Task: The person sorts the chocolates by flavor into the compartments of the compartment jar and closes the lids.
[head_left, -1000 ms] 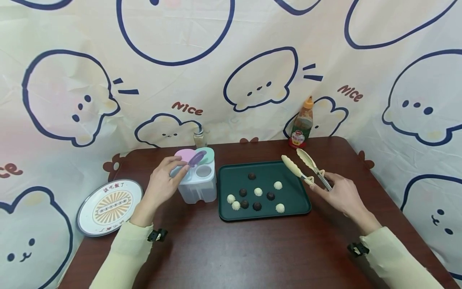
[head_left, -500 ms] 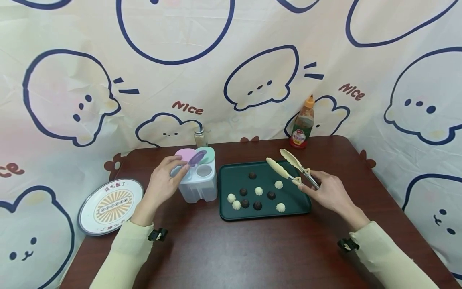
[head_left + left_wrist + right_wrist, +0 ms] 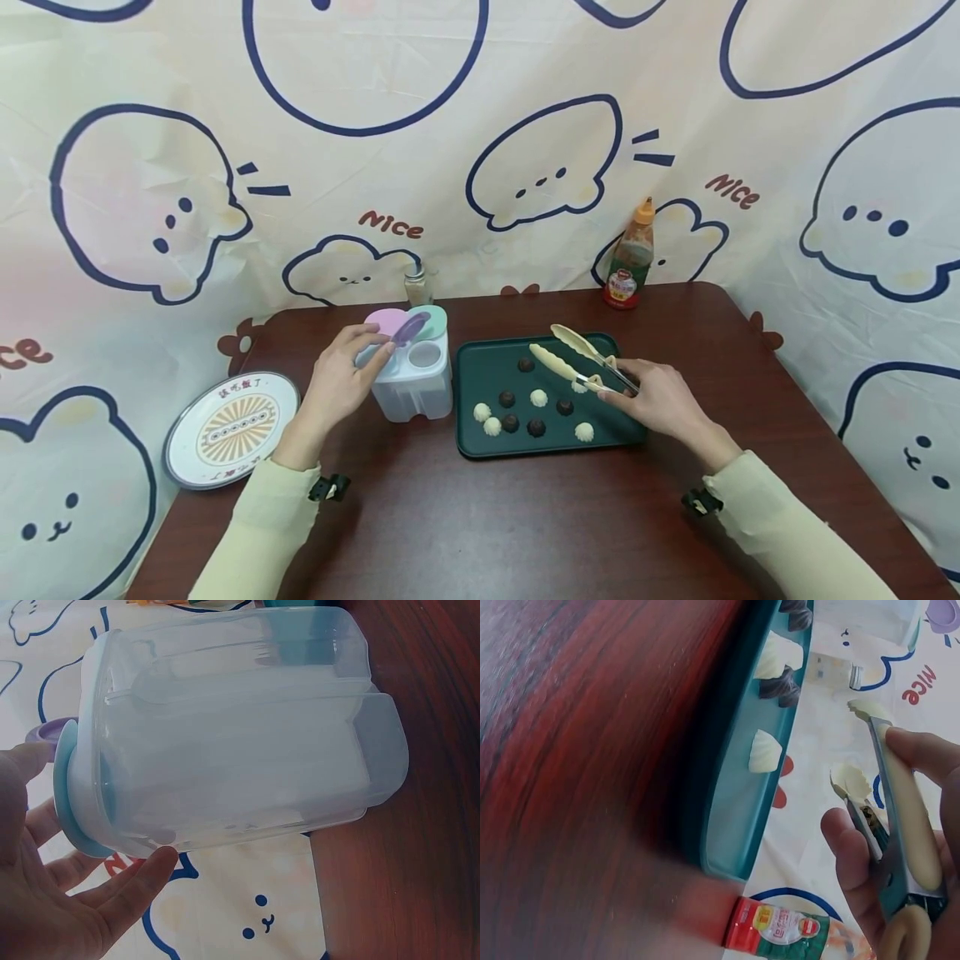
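Observation:
My left hand (image 3: pixel 347 375) holds up a raised purple lid (image 3: pixel 411 328) on a clear plastic container (image 3: pixel 414 396), exposing a round opening (image 3: pixel 424 356). In the left wrist view its thumb is at the purple lid (image 3: pixel 52 731), its fingers spread by the light blue lid (image 3: pixel 71 791). A pair of cream-tipped tongs (image 3: pixel 576 364) is gripped in my right hand (image 3: pixel 660 398), jaws apart with nothing between them. The tongs reach over a dark green tray (image 3: pixel 480 362) bearing several white swirl-shaped pieces (image 3: pixel 538 398) and several dark brown ones (image 3: pixel 536 427).
A white patterned plate (image 3: pixel 232 429) lies at the table's left edge. Behind the container stands a small glass jar (image 3: pixel 417 287). A sauce bottle (image 3: pixel 628 271) with an orange cap stands at the back right, near the patterned cloth backdrop (image 3: pixel 540 158).
My right hand has carried the tongs leftward from the tray's right end to farther over the tray. My left hand keeps its place at the purple lid.

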### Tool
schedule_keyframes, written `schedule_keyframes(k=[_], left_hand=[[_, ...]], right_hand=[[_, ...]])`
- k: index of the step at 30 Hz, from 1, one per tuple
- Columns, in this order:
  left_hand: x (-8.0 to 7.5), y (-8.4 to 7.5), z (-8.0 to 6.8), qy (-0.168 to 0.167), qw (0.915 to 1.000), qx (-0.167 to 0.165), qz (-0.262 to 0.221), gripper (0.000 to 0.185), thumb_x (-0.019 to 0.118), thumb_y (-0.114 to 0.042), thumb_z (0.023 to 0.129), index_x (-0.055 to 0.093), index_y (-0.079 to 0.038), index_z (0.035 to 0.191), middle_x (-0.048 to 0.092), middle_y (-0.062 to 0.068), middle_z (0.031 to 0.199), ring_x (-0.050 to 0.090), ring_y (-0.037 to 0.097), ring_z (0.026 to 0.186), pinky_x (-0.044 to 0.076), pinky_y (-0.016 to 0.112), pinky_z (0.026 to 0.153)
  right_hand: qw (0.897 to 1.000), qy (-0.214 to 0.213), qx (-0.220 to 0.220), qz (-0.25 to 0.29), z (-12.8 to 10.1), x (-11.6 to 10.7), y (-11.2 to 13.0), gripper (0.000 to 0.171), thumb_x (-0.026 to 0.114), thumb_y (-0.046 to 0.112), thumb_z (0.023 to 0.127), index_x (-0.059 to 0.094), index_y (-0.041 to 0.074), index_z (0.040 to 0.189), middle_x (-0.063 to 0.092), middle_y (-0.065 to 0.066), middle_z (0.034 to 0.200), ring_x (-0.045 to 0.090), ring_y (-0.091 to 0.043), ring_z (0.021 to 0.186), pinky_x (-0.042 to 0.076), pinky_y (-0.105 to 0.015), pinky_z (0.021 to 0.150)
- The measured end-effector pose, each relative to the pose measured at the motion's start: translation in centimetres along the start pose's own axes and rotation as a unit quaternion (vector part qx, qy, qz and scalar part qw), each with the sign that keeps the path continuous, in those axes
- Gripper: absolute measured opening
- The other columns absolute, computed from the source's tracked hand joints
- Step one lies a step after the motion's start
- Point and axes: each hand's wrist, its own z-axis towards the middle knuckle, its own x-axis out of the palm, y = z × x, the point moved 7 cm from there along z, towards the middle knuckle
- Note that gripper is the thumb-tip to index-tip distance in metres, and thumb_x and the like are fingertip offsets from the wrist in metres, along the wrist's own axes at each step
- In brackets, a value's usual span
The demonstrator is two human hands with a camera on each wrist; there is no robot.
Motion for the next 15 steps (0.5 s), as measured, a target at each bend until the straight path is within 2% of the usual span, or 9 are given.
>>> schedule_keyframes(k=[7,10,15], left_hand=[[0.0,0.0,-0.1,0.000,1.0000,-0.001,-0.004,0.059,0.045,-0.061,0.099,0.062,-0.015,0.132,0.045,0.011,0.152,0.041,0.039,0.141,0.036,0.068,0.111],[0.0,0.1,-0.1,0.000,1.0000,0.000,-0.003,0.059,0.045,-0.061,0.099,0.062,-0.015,0.132,0.045,0.011,0.152,0.041,0.039,0.141,0.036,0.067,0.110],[0.0,0.1,-0.1,-0.002,1.0000,0.001,-0.002,0.059,0.045,-0.061,0.098,0.062,-0.015,0.131,0.046,0.010,0.151,0.041,0.039,0.141,0.036,0.068,0.111]], right_hand=[[1.000,0.014,-0.005,-0.003,0.7,1.1,0.4,0.067,0.074,0.048,0.086,0.061,0.004,0.135,0.071,-0.011,0.106,0.055,-0.013,0.071,0.045,-0.028,0.064],[1.000,0.017,-0.007,-0.004,1.1,1.5,0.6,0.066,0.074,0.048,0.086,0.062,0.004,0.134,0.072,-0.012,0.108,0.054,-0.014,0.075,0.045,-0.028,0.065],[1.000,0.028,-0.011,-0.003,1.6,2.1,1.0,0.063,0.074,0.045,0.087,0.063,0.005,0.133,0.073,-0.012,0.110,0.054,-0.015,0.073,0.045,-0.029,0.062]])
